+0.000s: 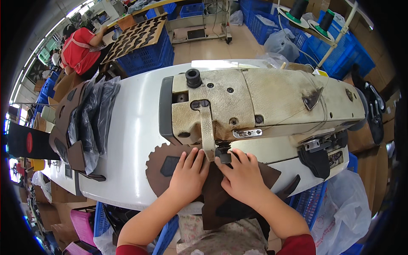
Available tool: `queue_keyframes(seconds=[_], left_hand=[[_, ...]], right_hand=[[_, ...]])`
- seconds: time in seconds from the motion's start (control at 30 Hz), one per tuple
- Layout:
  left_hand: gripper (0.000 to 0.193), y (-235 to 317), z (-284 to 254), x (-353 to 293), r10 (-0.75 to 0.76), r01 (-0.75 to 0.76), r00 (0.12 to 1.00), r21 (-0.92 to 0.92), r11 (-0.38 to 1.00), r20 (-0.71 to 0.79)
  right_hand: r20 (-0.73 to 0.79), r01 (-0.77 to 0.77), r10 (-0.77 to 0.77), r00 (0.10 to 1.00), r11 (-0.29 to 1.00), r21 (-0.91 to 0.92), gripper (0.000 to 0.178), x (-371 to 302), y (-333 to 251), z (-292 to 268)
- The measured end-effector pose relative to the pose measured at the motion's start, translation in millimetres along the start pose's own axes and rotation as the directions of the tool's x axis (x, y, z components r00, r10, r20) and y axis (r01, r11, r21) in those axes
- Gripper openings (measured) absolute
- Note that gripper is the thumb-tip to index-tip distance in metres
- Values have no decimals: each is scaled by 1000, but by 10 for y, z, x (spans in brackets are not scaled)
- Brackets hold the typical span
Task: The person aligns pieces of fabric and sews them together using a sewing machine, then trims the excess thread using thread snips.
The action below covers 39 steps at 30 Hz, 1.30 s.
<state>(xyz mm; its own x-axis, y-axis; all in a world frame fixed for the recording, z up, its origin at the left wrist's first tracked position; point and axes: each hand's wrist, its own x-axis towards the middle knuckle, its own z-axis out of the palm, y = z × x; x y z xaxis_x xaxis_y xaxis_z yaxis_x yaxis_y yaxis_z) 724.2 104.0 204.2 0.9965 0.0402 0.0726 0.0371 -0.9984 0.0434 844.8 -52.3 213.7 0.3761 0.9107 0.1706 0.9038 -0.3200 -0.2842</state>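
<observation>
A brown leather-like piece [211, 191] with a scalloped left edge and dark patches lies under the head of a cream sewing machine [276, 97]. Its near part hangs over the table's front edge toward my lap. My left hand [188, 174] rests flat on it, left of the presser area, fingers stretched forward. Just right of the needle area my right hand [243, 176] also lies on the piece, its fingers spread and the index fingertip close to the dark round part [224, 155] below the head. The machine's lever hides the stitching point.
Brown pieces and plastic-wrapped dark ones [91, 123] are stacked on the left of the white table [127, 170]. Thread cones [298, 9] stand at the upper right. Blue crates [146, 55] and plastic bags [342, 204] surround the table. Another person in red [80, 49] works at the far left.
</observation>
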Motion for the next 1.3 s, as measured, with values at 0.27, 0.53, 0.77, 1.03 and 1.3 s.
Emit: queue_keyframes(seconds=[0.27,0.53,0.77,1.03,1.3], left_hand=[[47,-50,24,102,-12,14,999,23,1000,-48],[48,-65,8,132,-24,24,998,-3,1000,-55],[48,-66,25,131,-21,23,998,30,999,-57],[48,-76,36,147,-11,8,998,-52,999,-61],[29,-77,59,142,14,-15,996,-8,1000,-90]], right_hand=[[-7,0,-1,1000,1000,-16,44,96,65,38],[24,-6,6,1000,1000,19,29,138,81,31],[-21,4,-4,1000,1000,15,28,136,84,57],[-27,22,-22,999,1000,-15,36,119,58,52],[16,-3,4,1000,999,-47,49,98,41,85]])
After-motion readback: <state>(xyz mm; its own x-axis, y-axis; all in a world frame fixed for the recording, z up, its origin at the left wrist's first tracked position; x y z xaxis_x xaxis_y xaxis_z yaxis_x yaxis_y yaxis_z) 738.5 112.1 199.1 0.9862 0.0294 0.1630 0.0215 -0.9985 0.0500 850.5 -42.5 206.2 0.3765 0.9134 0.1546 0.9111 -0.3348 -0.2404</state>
